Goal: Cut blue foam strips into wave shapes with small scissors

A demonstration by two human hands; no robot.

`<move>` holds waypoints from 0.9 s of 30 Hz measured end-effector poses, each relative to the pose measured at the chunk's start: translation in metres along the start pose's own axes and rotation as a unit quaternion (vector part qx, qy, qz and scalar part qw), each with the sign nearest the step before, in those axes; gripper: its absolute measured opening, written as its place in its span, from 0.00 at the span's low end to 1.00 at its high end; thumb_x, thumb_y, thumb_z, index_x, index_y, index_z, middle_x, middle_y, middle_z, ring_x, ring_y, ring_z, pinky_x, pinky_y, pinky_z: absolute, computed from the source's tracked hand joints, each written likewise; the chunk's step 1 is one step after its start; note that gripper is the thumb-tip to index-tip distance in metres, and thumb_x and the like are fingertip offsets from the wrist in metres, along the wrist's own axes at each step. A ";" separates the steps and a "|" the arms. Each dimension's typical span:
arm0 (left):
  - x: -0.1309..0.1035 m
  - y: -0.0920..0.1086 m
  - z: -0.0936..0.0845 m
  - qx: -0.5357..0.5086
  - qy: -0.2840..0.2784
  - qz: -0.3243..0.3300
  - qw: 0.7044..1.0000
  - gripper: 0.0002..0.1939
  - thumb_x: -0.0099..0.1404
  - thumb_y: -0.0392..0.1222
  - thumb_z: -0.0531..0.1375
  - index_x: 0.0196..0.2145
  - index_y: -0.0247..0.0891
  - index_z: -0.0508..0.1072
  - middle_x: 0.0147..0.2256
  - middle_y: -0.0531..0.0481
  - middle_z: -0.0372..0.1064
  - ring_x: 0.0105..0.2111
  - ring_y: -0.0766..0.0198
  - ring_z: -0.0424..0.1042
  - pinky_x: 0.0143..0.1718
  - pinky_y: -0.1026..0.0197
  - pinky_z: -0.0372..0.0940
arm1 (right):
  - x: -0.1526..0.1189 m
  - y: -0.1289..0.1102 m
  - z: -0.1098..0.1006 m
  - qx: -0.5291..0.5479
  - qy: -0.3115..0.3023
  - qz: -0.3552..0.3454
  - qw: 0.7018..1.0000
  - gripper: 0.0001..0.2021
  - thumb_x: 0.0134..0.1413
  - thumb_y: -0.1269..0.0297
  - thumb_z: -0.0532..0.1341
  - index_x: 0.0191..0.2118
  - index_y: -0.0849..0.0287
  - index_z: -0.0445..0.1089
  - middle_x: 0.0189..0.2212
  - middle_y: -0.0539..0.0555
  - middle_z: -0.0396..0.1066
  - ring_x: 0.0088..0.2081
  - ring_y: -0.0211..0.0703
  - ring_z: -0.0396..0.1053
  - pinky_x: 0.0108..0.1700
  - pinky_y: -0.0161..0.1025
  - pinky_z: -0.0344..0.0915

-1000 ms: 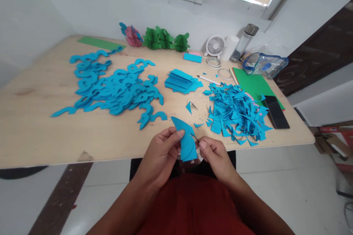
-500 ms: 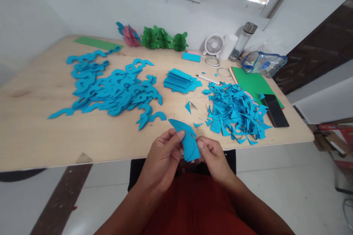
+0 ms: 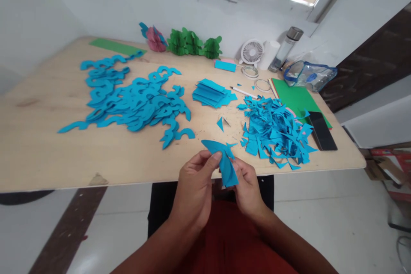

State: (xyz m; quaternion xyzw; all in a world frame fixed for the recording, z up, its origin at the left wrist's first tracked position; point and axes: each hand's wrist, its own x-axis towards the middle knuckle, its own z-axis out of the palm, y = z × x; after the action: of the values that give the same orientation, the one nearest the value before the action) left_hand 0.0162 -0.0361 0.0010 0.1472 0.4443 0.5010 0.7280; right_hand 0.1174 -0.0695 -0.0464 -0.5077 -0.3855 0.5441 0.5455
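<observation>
A folded or layered piece of blue paper (image 3: 228,172) is held over the table's front edge, its pointed end up and to the left. My left hand (image 3: 195,186) pinches it, thumb on top. At the paper's right edge, my right hand (image 3: 251,188) is closed, its fingertips partly hidden behind it; whether it holds anything besides the paper I cannot make out. Left of my hands lies a heap of wavy blue paper cut-outs (image 3: 141,102). To the right is a pile of blue paper scraps (image 3: 276,130). A stack of blue paper pieces (image 3: 210,93) lies beyond my hands.
Green paper decorations (image 3: 192,43) and a pink-and-blue one (image 3: 156,38) stand along the wall. At the back right are a white fan (image 3: 252,52), a bottle (image 3: 285,49) and a clear pouch (image 3: 311,75). A phone (image 3: 323,130) and a white pen (image 3: 244,92) also lie there.
The blue paper has turned slightly and its lower part now bends. My right fingertips have slid further behind its edge. The whole view has shifted a little.
</observation>
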 end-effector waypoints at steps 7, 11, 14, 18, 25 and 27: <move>0.000 -0.004 0.000 0.024 0.010 0.035 0.999 0.11 0.51 0.40 0.70 0.20 0.38 0.71 0.20 0.58 0.65 0.23 0.70 0.63 0.27 0.68 0.63 | 0.000 0.010 0.007 0.046 0.036 0.020 0.998 0.20 0.57 0.46 0.58 0.24 0.57 0.62 0.15 0.42 0.49 0.17 0.33 0.44 0.19 0.33 0.43; 0.001 -0.006 0.001 0.036 0.014 0.059 0.998 0.09 0.51 0.40 0.69 0.21 0.39 0.71 0.20 0.58 0.65 0.22 0.70 0.63 0.24 0.67 0.62 | 0.001 0.012 0.010 0.055 0.039 0.032 0.997 0.21 0.57 0.46 0.58 0.22 0.56 0.60 0.14 0.42 0.48 0.17 0.33 0.42 0.20 0.33 0.43; 0.000 -0.007 0.002 0.047 0.018 0.053 0.997 0.09 0.52 0.41 0.68 0.22 0.40 0.71 0.20 0.59 0.66 0.19 0.69 0.63 0.19 0.66 0.60 | 0.001 0.015 0.011 0.054 0.045 0.042 0.997 0.19 0.55 0.49 0.59 0.22 0.56 0.59 0.14 0.41 0.46 0.17 0.33 0.41 0.19 0.33 0.42; 0.001 -0.009 0.002 0.047 0.038 0.062 0.996 0.09 0.50 0.41 0.69 0.22 0.40 0.71 0.19 0.59 0.66 0.18 0.70 0.63 0.17 0.67 0.58 | 0.002 0.016 0.012 0.053 0.055 0.054 0.996 0.18 0.54 0.49 0.59 0.23 0.55 0.58 0.14 0.42 0.46 0.17 0.34 0.41 0.18 0.33 0.42; 0.002 -0.009 0.002 0.056 0.046 0.077 0.994 0.08 0.50 0.40 0.69 0.21 0.41 0.73 0.17 0.60 0.64 0.17 0.71 0.60 0.15 0.67 0.55 | 0.006 0.020 0.012 0.076 0.054 0.050 0.994 0.20 0.56 0.49 0.59 0.22 0.54 0.54 0.14 0.43 0.49 0.17 0.34 0.43 0.17 0.34 0.42; 0.002 -0.009 0.002 0.057 0.045 0.078 0.994 0.08 0.50 0.41 0.69 0.21 0.41 0.73 0.17 0.60 0.64 0.16 0.71 0.59 0.15 0.67 0.55 | 0.007 0.021 0.012 0.084 0.049 0.050 0.994 0.19 0.56 0.50 0.60 0.22 0.54 0.55 0.14 0.44 0.50 0.16 0.34 0.43 0.17 0.34 0.41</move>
State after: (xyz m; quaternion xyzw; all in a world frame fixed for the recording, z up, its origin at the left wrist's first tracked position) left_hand 0.0236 -0.0383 -0.0046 0.2000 0.4917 0.5362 0.6563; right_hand 0.1023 -0.0637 -0.0658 -0.5048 -0.2853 0.5754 0.5767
